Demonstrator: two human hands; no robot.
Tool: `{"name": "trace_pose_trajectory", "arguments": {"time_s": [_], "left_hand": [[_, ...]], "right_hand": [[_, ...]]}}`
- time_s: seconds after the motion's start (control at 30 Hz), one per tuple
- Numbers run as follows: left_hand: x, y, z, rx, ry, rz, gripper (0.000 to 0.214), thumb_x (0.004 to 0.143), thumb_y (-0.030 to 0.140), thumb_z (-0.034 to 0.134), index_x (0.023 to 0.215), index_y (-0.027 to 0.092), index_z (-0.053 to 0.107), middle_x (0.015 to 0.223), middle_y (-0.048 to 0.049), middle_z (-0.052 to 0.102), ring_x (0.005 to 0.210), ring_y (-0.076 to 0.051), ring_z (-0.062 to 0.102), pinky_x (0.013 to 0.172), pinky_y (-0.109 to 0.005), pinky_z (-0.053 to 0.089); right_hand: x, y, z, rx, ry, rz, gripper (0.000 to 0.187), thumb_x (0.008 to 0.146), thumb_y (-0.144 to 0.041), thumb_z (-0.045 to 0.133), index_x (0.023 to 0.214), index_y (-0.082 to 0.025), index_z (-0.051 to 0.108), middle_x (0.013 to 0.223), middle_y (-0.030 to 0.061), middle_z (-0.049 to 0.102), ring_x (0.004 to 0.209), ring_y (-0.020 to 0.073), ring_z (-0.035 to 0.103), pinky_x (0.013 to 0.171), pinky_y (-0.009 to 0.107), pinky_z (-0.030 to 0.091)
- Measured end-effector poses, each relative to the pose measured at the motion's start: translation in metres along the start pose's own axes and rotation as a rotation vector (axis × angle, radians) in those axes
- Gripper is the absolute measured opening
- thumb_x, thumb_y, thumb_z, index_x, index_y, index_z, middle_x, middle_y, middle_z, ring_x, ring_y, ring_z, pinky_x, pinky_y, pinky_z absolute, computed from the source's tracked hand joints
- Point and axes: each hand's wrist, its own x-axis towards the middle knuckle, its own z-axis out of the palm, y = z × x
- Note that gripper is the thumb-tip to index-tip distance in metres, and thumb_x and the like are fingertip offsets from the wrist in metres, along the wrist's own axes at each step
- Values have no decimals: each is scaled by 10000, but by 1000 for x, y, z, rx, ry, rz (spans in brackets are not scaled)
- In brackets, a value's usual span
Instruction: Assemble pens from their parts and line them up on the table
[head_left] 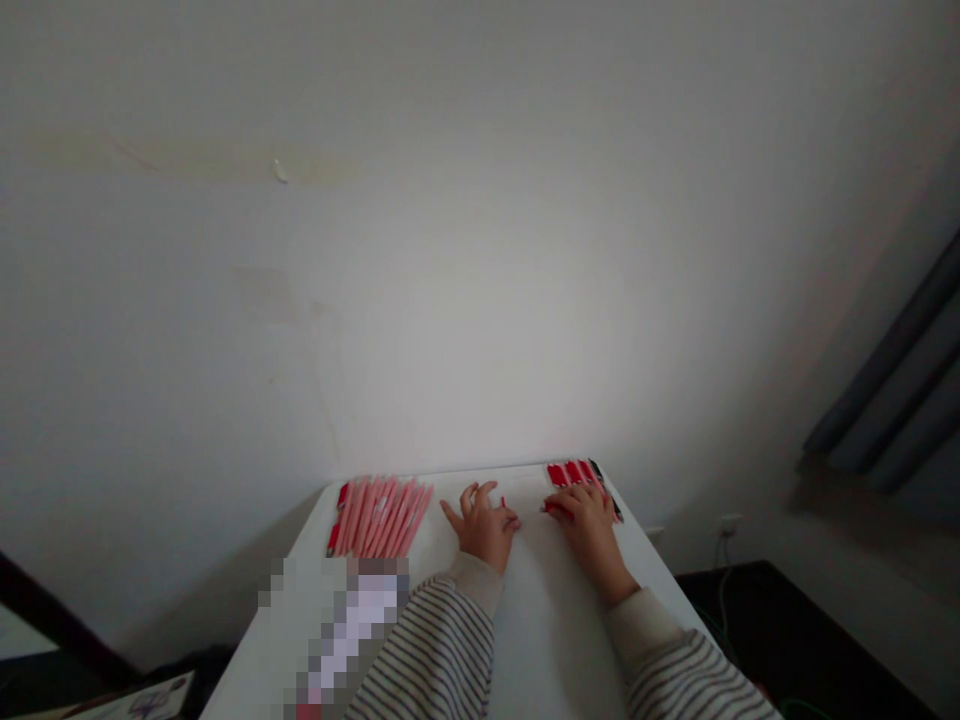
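My left hand point(487, 530) is over the white table, its thumb and forefinger pressed together and the other fingers raised and spread. A thin red piece point(503, 502) shows beside the pinching fingers; what they hold is too small to make out. My right hand point(589, 525) is curled around a small red piece point(552, 507) with a dark end, near the table's right side. Just behind that hand lie several red pieces point(574, 472) with pale pink parts, side by side. Left of my left hand is a row of slim pink pen-like sticks point(379, 515), with red and black ends showing at its left edge.
The white table point(559, 620) stands against a pale wall point(480, 300). A blurred-out patch point(352, 630) covers its front left. Right of the table are a wall socket point(730, 523) with a cable, a dark low surface point(795, 620) and a grey curtain point(900, 380).
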Motion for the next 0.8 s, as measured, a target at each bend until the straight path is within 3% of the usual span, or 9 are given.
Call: {"name": "trace_pose_trajectory", "arguments": {"time_s": [0.27,0.8], "left_hand": [[3,7,4,86,86,107,41,709,338,731,748,325,730,1348,27,556,1349,-297,348,1093,-721,-78],[14,12,8,153,47,72,75,753,325,683,791,288,736,1440,-15,478,1401,-324,268,1070,-751,-102]], "right_hand": [[-3,-4,-3,-125,-12,159,191,881,-304,535,985,-314,695,1154,57,632,1214,294,443,1032,623,216],[-2,-1,-2,-58,-12,163,200,875,-329,544,995,-356,701,1124,45,636,1227,301,425,1030,642,212]]}}
